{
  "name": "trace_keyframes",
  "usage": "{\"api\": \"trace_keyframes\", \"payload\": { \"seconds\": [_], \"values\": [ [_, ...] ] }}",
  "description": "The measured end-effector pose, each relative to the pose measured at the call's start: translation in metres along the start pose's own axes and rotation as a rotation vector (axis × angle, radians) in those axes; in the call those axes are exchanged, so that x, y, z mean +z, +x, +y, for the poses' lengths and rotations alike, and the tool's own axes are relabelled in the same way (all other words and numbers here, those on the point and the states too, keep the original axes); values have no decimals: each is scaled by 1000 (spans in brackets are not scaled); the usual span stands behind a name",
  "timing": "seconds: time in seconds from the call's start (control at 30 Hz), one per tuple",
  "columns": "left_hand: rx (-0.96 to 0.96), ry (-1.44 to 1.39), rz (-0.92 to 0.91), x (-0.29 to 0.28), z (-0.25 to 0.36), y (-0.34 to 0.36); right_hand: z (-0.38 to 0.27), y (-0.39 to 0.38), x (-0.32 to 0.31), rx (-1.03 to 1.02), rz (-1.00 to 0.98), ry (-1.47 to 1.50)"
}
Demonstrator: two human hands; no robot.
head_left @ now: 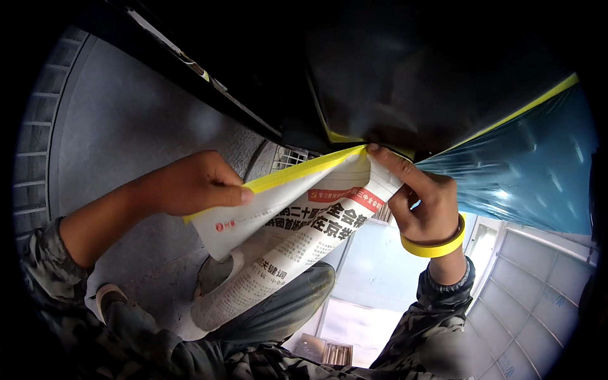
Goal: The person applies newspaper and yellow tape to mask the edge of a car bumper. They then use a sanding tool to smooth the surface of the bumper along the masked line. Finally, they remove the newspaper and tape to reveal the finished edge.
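A printed newspaper sheet (266, 266) hangs between my hands, curling downward, with a strip of yellow masking tape (297, 168) along its top edge. My left hand (206, 183) pinches the taped edge at its left end, thumb on top. At the other end, my right hand (424, 196) presses an extended index finger on the tape, against the lower edge of a dark panel (392, 82); its other fingers are curled. Around my right wrist sits a yellow roll of tape (434, 247). More yellow tape borders the dark panel, partly hidden behind my finger.
Blue plastic film (513, 164) stretches from the taped panel edge at the right. Below lies a grey floor (133, 126), with a metal grating (38, 126) at the far left. My bent knee (304, 291) is under the newspaper. Pale gridded panels (525, 297) stand at the lower right.
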State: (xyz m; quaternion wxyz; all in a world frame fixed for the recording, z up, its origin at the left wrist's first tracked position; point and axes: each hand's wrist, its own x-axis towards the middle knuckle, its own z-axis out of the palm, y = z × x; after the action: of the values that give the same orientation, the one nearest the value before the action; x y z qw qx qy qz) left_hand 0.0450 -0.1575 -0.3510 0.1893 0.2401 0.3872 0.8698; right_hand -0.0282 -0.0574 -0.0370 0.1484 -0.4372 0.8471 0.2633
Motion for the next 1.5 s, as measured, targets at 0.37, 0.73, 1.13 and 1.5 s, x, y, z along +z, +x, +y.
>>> {"api": "trace_keyframes", "payload": {
  "seconds": [0.37, 0.73, 1.13, 1.5],
  "values": [
    [-46, 50, 163, 5, 5, 1, -14, -3, -7, 14, -66, -214],
    [-45, 14, 118, 7, -10, 6, -23, 11, -14, 51, -254, -176],
    [-27, 1, 156, 7, -36, 21, -27, 27, 3, -14, -346, -297],
    [13, 83, 198, 4, -37, 20, -36, 31, 3, -14, -393, -302]
  ]
}}
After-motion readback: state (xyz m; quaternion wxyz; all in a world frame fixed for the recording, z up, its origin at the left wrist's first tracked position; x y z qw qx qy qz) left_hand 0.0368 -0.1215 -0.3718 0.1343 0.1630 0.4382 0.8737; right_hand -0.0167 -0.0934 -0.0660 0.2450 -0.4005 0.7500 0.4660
